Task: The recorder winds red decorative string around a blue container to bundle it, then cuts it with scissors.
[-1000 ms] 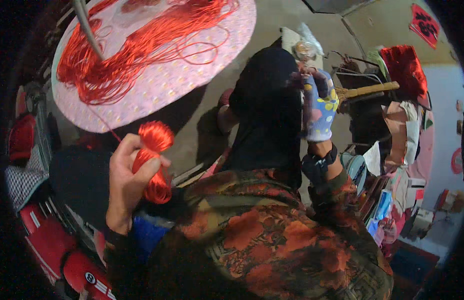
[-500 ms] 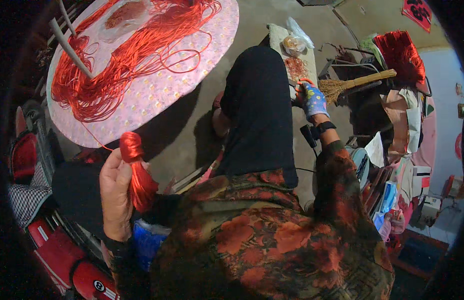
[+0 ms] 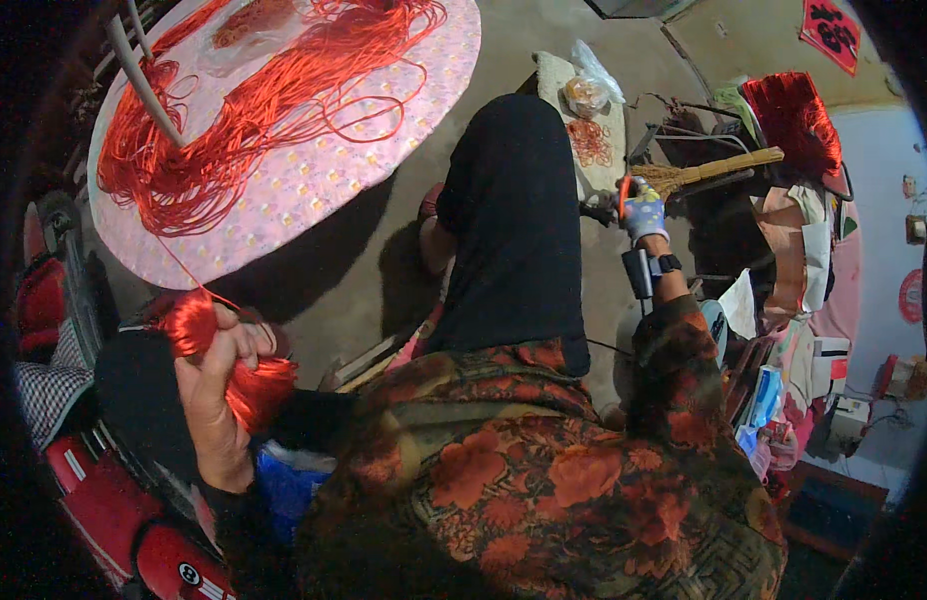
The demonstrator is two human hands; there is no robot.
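Observation:
My bare left hand (image 3: 220, 375) is closed round a bundle of shiny red cord (image 3: 264, 392), which bulges out above and below the fingers. A single strand runs from it up to the large heap of red cord (image 3: 274, 110) on the round table (image 3: 314, 215). On the right, my right hand (image 3: 644, 215) wears a patterned blue glove with bare fingertips. Its fingers are curled on a small orange-handled tool (image 3: 625, 195); its kind is hard to make out. That hand is beside the near end of a narrow pale-topped bench (image 3: 612, 120).
Small reddish loops (image 3: 590, 143) and a clear plastic bag (image 3: 587, 95) lie on the bench. A straw broom (image 3: 719, 172) sticks out right of it, near a stack of red material (image 3: 796, 125). A curved grey bar (image 3: 139, 85) rises by the table.
My left hand has turned, its fingers now wrapping the middle of the cord bundle. My right hand has drawn back from the bench, down and slightly right, with the orange-handled tool.

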